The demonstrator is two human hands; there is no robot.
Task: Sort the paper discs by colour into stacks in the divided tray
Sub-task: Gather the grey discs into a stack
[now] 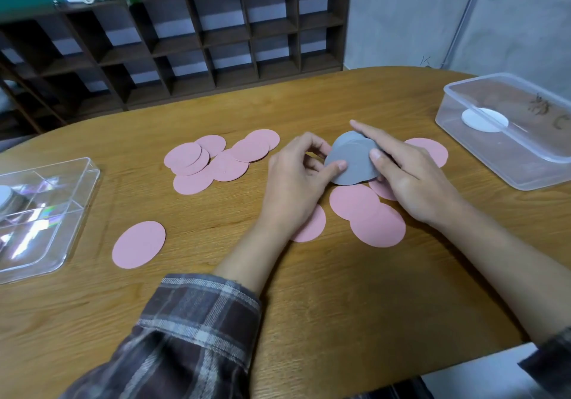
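Discs of grey paper (352, 164), a small round stack, are pinched between the left hand (296, 182) and the right hand (411, 179), thumbs on top, over the middle of the oval wooden table (309, 306). Round pink paper discs (355, 201) lie scattered around them. The clear divided plastic tray (72, 241) stands far left.

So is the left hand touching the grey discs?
Touching. In the head view the left hand pinches the grey discs, thumb on their face.

both hands (296, 179) (411, 179) pinching a grey disc stack (352, 164), pink discs (197, 164) scattered on desk (278, 290), divided tray (46, 213) off left
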